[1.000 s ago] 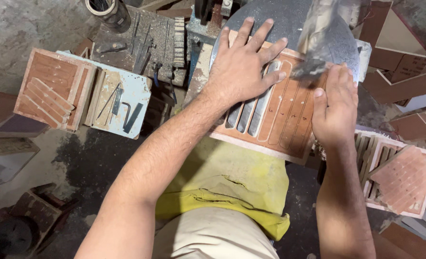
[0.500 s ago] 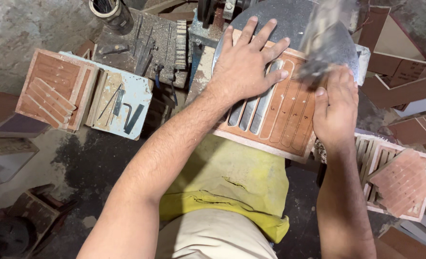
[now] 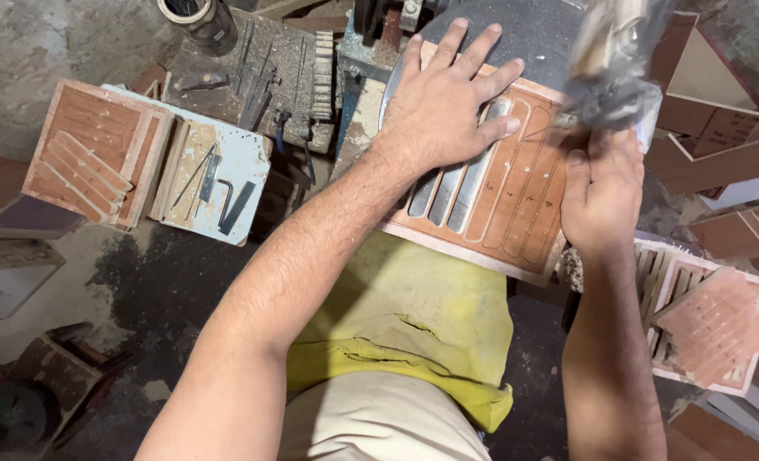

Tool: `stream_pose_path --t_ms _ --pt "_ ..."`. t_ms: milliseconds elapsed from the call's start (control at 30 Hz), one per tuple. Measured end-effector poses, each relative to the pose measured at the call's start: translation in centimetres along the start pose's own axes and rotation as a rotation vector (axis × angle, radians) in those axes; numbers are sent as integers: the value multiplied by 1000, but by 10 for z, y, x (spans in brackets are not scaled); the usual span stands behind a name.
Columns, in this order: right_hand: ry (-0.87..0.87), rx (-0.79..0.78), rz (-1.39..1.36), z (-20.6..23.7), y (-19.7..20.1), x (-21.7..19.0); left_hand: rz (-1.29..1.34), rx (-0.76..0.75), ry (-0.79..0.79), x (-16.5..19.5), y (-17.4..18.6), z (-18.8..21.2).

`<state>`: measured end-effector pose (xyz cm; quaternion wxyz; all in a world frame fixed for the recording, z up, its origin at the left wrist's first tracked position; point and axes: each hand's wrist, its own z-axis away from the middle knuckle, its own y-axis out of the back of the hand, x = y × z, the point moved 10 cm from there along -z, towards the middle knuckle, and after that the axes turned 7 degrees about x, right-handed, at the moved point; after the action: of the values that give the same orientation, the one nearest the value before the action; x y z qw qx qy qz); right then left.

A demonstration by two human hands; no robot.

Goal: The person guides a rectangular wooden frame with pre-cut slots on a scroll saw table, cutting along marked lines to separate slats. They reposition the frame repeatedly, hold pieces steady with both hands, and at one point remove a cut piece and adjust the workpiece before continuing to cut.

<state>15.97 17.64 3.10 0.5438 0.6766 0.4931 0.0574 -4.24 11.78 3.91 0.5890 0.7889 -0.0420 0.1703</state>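
Head view, both hands, left (image 3: 448, 102), right (image 3: 603, 192), spread flat on slotted board (image 3: 507, 201), machine head (image 3: 614, 64) blurred

left hand (image 3: 448, 107) splayed flat, right hand (image 3: 603, 195) flat

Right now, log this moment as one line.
left hand: flat on slotted board | right hand: on board's edge | saw head: blurred above

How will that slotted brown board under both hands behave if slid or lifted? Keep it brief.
The slotted brown board looks flat and rigid, so it should slide as one stiff sheet under the left hand and right hand. Its cut-through slots leave thin strips, probably the parts most apt to snap. It overhangs the round grey table toward the person, so it may tip if released.
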Motion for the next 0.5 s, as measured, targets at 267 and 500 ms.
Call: stream_pose_path --t_ms 267,500 --pt "37 6 29 -4 0 -1 4 -13 9 -2 1 -2" --pt "42 34 77 -8 0 0 17 -44 12 -3 0 -7"
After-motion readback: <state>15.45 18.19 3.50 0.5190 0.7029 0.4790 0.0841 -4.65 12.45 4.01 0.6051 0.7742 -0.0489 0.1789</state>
